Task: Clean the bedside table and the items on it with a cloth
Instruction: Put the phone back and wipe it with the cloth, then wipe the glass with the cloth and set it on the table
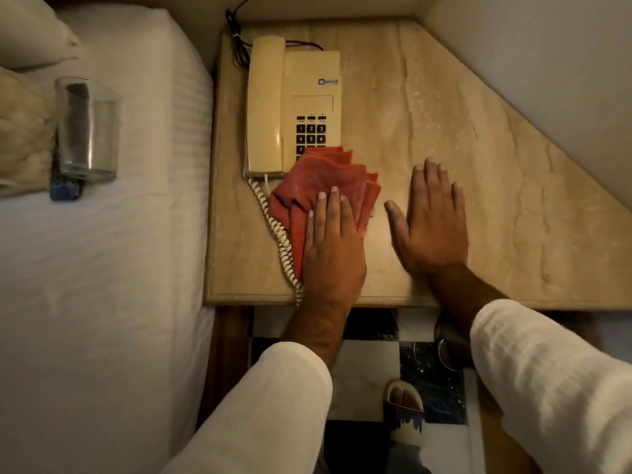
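Cloth (318,176) lies under flat left hand (333,244); right hand (432,227) rests flat, empty, on table (444,114).

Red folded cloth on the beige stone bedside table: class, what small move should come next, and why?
Probably slide the left hand forward, pushing the red folded cloth up over the cream corded telephone. The hand lies flat on the cloth, whose far edge already covers the lowest keys, while the right hand rests flat on the beige stone tabletop.
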`<state>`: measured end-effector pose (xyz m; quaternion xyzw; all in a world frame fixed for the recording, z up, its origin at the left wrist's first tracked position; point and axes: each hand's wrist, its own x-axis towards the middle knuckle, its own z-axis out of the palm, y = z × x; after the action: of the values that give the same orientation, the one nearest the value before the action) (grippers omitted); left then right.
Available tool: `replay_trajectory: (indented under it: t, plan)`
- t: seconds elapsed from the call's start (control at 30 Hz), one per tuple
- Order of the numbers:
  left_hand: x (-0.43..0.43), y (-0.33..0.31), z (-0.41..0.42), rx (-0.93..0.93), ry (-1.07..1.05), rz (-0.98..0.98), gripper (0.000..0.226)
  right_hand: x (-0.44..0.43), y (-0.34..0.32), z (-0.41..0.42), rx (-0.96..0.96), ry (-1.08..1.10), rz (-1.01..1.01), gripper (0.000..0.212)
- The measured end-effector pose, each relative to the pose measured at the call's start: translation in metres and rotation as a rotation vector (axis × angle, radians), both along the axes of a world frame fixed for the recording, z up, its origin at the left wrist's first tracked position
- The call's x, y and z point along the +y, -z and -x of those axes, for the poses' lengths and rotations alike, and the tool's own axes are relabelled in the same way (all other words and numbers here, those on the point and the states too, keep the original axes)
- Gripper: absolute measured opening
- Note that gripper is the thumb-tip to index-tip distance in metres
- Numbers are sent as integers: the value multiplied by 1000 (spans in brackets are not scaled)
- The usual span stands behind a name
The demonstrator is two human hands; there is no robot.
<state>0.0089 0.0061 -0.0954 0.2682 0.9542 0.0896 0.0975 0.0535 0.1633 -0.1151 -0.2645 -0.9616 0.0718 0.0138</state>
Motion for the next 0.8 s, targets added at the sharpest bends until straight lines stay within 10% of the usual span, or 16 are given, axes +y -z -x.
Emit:
replay_trajectory:
  t: [0.2, 0.3, 0.5, 0.8]
  plan:
    - [-8, -34, 9, -122, -49, -158, 75, 0, 1, 0, -1, -4, 4, 76]
    - [-41, -64, 49, 182, -183, -348, 58, 0, 1, 0, 16, -8, 3, 76]
    - [-154, -77, 172, 379, -706, 92, 73, 0, 5, 1, 37, 4, -3, 76]
    - [-171, -64, 214, 325, -832, 80, 84, 1, 9, 1, 52, 1, 12, 76]
